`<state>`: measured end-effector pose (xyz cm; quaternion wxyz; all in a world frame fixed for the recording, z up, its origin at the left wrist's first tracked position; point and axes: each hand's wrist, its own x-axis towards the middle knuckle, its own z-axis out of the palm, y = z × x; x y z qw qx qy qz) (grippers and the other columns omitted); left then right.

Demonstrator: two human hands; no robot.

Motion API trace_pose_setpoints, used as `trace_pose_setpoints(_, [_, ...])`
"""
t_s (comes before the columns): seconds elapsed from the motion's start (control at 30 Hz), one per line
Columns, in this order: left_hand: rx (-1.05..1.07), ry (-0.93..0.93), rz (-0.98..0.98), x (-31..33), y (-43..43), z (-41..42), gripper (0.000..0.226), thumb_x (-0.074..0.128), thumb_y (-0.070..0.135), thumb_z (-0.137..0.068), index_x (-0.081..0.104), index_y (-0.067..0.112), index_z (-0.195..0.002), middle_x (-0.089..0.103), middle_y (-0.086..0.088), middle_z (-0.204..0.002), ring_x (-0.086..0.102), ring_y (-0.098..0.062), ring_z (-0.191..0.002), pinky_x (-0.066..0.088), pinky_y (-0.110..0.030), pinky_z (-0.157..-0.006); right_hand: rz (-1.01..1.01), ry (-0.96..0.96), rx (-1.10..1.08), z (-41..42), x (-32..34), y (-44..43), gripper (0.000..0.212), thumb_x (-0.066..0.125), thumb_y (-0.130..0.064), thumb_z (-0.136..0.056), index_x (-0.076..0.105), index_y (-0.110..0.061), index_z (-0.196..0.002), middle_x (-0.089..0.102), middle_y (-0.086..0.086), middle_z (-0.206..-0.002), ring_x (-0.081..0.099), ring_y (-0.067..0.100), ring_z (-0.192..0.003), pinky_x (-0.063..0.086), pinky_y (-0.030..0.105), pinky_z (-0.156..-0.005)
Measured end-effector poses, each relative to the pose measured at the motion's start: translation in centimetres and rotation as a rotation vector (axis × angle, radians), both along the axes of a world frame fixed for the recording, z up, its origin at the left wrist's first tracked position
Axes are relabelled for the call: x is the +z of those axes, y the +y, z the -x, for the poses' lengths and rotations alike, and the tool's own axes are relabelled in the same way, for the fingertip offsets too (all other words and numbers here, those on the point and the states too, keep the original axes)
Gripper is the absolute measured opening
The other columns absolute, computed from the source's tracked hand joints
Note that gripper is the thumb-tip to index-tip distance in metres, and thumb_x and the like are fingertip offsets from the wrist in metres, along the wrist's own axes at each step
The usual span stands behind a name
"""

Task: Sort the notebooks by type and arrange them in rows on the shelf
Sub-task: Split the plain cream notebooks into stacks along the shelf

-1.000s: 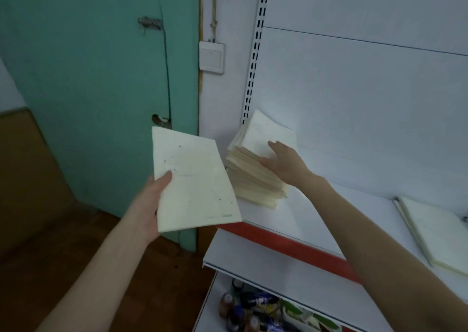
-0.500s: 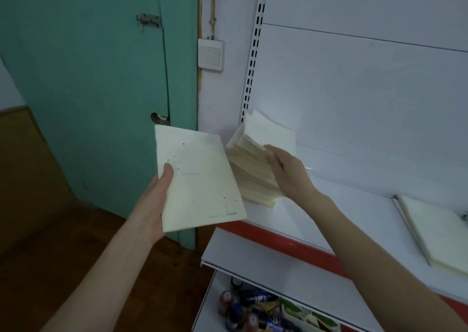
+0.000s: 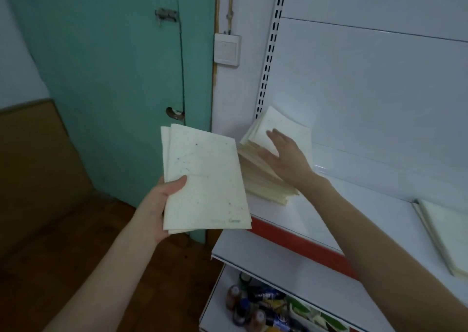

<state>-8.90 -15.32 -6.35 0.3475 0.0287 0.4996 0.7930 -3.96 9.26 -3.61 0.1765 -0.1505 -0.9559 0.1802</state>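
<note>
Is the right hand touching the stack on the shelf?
Touching: head view shows the right hand lying flat, fingers spread, on top of the stack.

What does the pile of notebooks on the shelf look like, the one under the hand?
The pile of notebooks is thick, with cream paper covers and yellowish page edges. It sits at the left end of the white shelf, tilted up toward the back panel, top corners fanned. The right hand rests flat on its top cover, fingers straight. The held notebooks in the left hand hide its left edge.
</note>
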Motion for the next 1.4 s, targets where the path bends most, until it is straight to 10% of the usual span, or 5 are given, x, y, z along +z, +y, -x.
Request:
trace_pose_setpoints(0.47, [0.049,0.071,-0.063,-0.2,-0.8,0.5,0.034,0.055,0.022,-0.083,0.056,0.022,-0.118,0.063,-0.011,-0.109,0.059,-0.031,-0.099,0.055,-0.048,-0.068,0.127,0.301,-0.039,-2.0,0.1,-2.1,0.039,0.035,-0.022,-0.1,0.045,-0.009,-0.136,0.051,0.007,-0.136,0.047,0.021,-0.125,0.03,0.018,-0.101])
trace_pose_setpoints(0.67, [-0.051,0.052,-0.071,0.3,0.9,0.3,0.053,0.039,0.061,-0.077,0.058,0.026,-0.112,0.072,-0.006,-0.098,0.069,-0.028,-0.087,0.057,-0.038,-0.058,-0.248,0.136,0.457,-4.4,-3.6,-11.0,0.035,0.044,-0.024,-0.092,0.059,-0.007,-0.119,0.061,0.017,-0.122,0.058,0.035,-0.113,0.048,0.045,-0.089])
trace_pose_setpoints(0.8, [0.04,0.035,-0.06,-0.5,0.0,0.3,0.039,0.055,0.026,-0.085,0.054,0.017,-0.123,0.069,-0.01,-0.098,0.066,-0.029,-0.086,0.056,-0.037,-0.053,0.008,0.002,0.636,-3.8,-2.8,-10.1,0.035,0.049,-0.027,-0.094,0.061,-0.006,-0.12,0.054,0.014,-0.133,0.047,0.024,-0.126,0.031,0.023,-0.107])
trace_pose_setpoints(1.03, [0.038,-0.019,-0.088,-0.8,-1.3,0.5,0.03,0.056,0.017,-0.077,0.061,0.02,-0.106,0.068,-0.011,-0.096,0.061,-0.036,-0.096,0.054,-0.054,-0.069,0.007,-0.047,-0.107,1.6,-0.8,-0.5,0.053,0.045,-0.035,-0.096,0.034,-0.005,-0.139,0.035,0.012,-0.146,0.031,0.026,-0.135,0.025,0.035,-0.11])
trace_pose_setpoints(1.4, [0.023,-0.022,-0.142,-0.8,-2.2,0.6,0.039,0.057,0.018,-0.071,0.06,0.017,-0.11,0.072,-0.01,-0.087,0.062,-0.035,-0.091,0.055,-0.051,-0.059,-0.171,0.002,-0.062,2.7,-3.7,2.4,0.021,0.035,-0.025,-0.099,0.036,-0.012,-0.083,0.042,0.0,-0.083,0.044,0.022,-0.081,0.028,0.031,-0.071])
